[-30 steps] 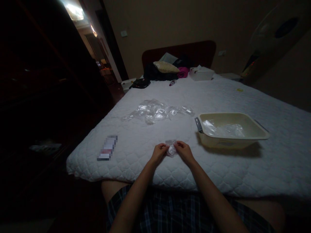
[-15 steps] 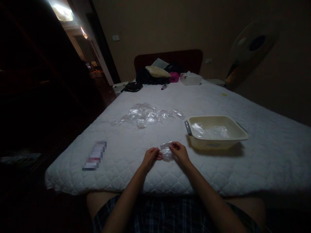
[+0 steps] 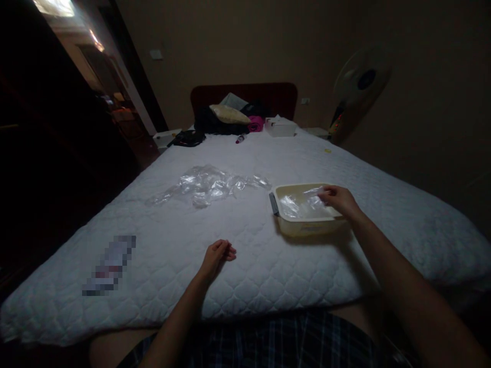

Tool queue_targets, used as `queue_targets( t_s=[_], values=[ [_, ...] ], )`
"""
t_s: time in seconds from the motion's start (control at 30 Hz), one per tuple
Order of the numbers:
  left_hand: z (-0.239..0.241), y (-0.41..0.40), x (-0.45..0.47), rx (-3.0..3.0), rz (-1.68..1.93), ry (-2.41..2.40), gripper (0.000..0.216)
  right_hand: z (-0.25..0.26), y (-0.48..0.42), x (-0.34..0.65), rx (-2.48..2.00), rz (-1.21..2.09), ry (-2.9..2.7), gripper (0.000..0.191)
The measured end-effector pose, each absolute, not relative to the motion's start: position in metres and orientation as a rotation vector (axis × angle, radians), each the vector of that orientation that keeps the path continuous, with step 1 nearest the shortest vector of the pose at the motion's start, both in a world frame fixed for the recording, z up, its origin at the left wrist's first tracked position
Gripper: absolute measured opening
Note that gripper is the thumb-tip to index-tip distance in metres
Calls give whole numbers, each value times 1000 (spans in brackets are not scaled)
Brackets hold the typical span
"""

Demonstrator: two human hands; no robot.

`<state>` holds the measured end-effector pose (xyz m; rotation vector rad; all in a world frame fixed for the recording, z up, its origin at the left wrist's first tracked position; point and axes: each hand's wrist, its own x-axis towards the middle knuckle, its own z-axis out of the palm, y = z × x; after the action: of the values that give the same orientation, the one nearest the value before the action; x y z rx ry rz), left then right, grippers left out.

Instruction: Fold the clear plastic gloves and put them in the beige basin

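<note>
My right hand (image 3: 338, 199) is over the right part of a cream plastic basin (image 3: 310, 227) with grey handles. Its fingers pinch a clear plastic bag (image 3: 315, 198) that hangs inside the basin. More clear plastic (image 3: 289, 206) lies in the basin's left part. Above the quilted white bedspread, near its front edge, is my left hand (image 3: 218, 254), fingers curled together with nothing visible in them. Farther off, left of the basin, crumpled clear plastic bags (image 3: 209, 185) spread over the bed.
A blurred-out flat object (image 3: 110, 266) lies on the bed (image 3: 164, 255) at front left. Dark clothes and a pillow (image 3: 230, 114) are piled by the headboard, beside a white box (image 3: 281, 127). A standing fan (image 3: 362, 79) is at the right.
My right hand has moved right with the clear plastic bag, from in front of me to the basin. My left hand has let go of the bag. The view has shifted right.
</note>
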<state>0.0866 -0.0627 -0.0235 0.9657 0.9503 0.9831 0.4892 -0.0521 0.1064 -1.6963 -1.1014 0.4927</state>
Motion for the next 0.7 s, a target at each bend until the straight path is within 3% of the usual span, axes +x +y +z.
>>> queue_targets(
  t_s=[0.23, 0.37, 0.5, 0.7],
  values=[
    [-22, -64, 86, 961, 964, 973, 32, 81, -36, 521, -2275, 208, -1346, 31],
    [-20, -64, 87, 956, 968, 982, 34, 80, -35, 517, -2461, -31, -1756, 17],
    [-19, -65, 87, 958, 961, 978, 34, 86, -34, 511, -2536, -97, -2032, 22],
    [-22, -65, 86, 976, 958, 980, 32, 81, -20, 506, -2393, 277, -2188, 29]
  ],
)
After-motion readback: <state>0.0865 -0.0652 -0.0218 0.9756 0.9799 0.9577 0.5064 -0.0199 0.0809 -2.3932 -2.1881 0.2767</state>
